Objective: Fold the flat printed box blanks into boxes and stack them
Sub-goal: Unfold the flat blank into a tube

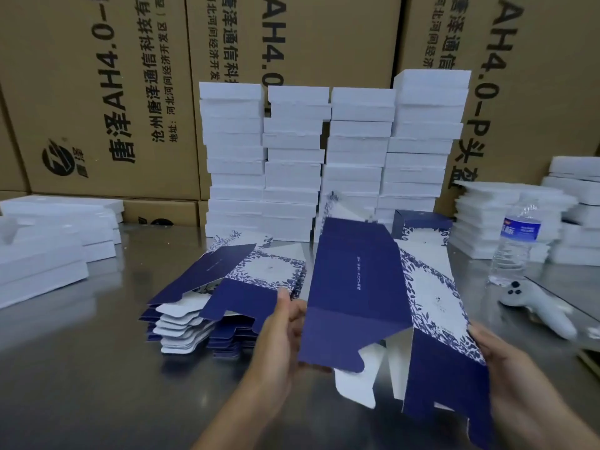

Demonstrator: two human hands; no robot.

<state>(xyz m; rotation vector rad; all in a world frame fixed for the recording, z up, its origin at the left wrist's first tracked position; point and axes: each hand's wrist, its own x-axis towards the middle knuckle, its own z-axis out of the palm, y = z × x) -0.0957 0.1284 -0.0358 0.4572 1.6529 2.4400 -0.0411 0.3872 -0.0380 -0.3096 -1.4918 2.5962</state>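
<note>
**Two hands hold one half-opened blank above the steel table**

Both hands are on a single box blank (pixel 357 287), navy on one panel and white with blue leaf print on the next; it is lifted off the metal table (pixel 81 352) and tilted away from the camera, partly opened, its white inside and loose flaps showing at the near end. The left hand (pixel 282 332) pinches the blank's left edge, thumb on the navy face and fingers curled behind; the right hand (pixel 506 362) grips the right edge by the leaf-print panel, thumb on top, its other fingers hidden behind the card.

Just to the left of the held blank, a pile of flat blanks (pixel 227 297) lies on the table, fanned unevenly; behind the blank's far end stands a navy printed box (pixel 422 219).

Four columns of white boxes (pixel 324 157) stand side by side at the back, against large brown cartons (pixel 113 92) with black lettering; lower white stacks (pixel 48 248) sit at the left, and more at the right.

A clear water bottle (pixel 516 241) stands at the right, with a white handheld controller (pixel 535 303) lying near its base.
</note>
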